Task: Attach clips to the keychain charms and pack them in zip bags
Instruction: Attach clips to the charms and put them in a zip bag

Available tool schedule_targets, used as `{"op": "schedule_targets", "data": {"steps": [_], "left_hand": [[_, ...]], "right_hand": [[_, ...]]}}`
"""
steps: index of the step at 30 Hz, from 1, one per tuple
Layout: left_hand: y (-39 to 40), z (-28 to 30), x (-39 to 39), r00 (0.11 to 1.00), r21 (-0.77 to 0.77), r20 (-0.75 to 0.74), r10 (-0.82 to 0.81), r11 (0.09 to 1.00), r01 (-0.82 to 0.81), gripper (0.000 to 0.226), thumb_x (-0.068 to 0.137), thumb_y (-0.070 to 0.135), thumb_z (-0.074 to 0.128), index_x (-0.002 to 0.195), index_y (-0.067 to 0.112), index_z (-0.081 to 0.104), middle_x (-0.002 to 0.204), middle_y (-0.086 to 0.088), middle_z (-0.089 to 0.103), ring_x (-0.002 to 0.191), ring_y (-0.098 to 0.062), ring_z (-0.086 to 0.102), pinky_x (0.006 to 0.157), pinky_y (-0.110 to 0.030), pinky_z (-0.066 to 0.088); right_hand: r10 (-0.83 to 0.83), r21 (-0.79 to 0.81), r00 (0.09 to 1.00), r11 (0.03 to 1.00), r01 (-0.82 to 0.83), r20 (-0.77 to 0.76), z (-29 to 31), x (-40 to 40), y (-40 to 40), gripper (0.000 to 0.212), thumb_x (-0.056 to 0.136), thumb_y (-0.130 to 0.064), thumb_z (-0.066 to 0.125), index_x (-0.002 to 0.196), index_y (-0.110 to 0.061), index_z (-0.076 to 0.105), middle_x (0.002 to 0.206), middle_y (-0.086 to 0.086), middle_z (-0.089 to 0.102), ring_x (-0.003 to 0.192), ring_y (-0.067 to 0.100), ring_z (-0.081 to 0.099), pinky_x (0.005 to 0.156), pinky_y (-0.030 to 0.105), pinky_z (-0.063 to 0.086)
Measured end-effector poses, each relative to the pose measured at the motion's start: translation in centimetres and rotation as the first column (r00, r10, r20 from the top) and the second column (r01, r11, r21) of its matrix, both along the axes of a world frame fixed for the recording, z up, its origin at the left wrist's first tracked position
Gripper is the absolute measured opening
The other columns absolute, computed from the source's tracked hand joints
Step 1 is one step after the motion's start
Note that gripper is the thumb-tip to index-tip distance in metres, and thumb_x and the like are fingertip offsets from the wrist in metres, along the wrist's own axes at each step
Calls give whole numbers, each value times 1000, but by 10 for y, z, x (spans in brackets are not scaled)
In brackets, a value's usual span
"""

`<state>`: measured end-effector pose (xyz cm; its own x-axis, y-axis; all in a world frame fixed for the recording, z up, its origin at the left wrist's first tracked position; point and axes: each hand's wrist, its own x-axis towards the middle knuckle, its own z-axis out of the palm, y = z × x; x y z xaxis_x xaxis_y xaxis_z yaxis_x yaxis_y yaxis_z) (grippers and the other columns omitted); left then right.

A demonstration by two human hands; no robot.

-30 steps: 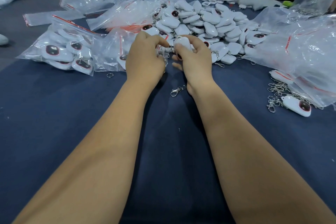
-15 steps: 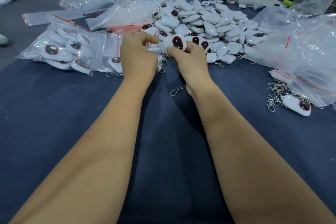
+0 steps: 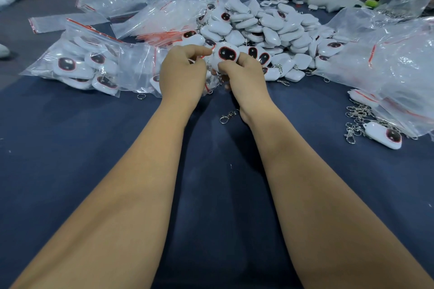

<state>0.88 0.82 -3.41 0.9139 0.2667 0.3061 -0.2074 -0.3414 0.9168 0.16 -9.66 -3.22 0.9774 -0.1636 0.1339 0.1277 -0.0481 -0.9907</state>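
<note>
Your right hand (image 3: 244,75) pinches the charm (image 3: 225,55) face-up, its long axis running nine to three; your left hand (image 3: 183,70), at its nine o'clock, pinches something small at its edge – clip or bag, can't tell

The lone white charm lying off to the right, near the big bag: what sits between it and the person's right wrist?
Only bare blue tablecloth in the head view. The lone charm has metal clips beside it; another clip lies left of the right hand.
</note>
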Motion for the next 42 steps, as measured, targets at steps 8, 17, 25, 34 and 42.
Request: {"op": "schedule_targets", "data": {"steps": [8,17,25,34,42], "left_hand": [[-2,2,-3,996,-30,-64,-63,998,62,25,84,19,49,77,33,69,75,11,68,65,-1,55,70,-23,45],[-2,3,-2,997,47,-40,-61,997,63,20,84,26,57,70,38,65,105,5,70,87,-9,59,83,-26,46],[-4,6,-6,994,101,-67,-92,990,99,29,76,36,52,77,15,72,93,-10,69,76,-22,56,76,-37,49],[-2,2,-2,994,184,-90,-54,980,70,22,85,25,53,78,13,70,62,2,58,61,-12,49,61,-29,39],[-1,1,0,994,183,-104,-46,981,65,22,85,25,52,73,15,67,55,6,51,57,-12,47,56,-28,35]], "right_hand": [[-33,-40,999,999,33,14,-3,1,1,28,81,-4,58,63,-15,38,63,5,31,61,18,27,53,28,24],[24,-66,999,997,-26,-26,-2,1,0,9,79,-12,62,81,-3,59,76,11,50,71,19,42,65,34,34],[32,-12,999,999,-32,-38,-3,5,-1,11,81,-14,57,71,-15,56,69,0,61,68,14,54,68,33,43],[61,-19,998,998,-61,18,-3,4,-5,23,92,-1,52,85,-20,62,74,-4,62,67,6,59,58,14,45],[63,-33,998,998,-62,7,-3,4,-3,21,93,-3,54,86,-21,62,77,1,60,77,14,56,69,24,44]]}}
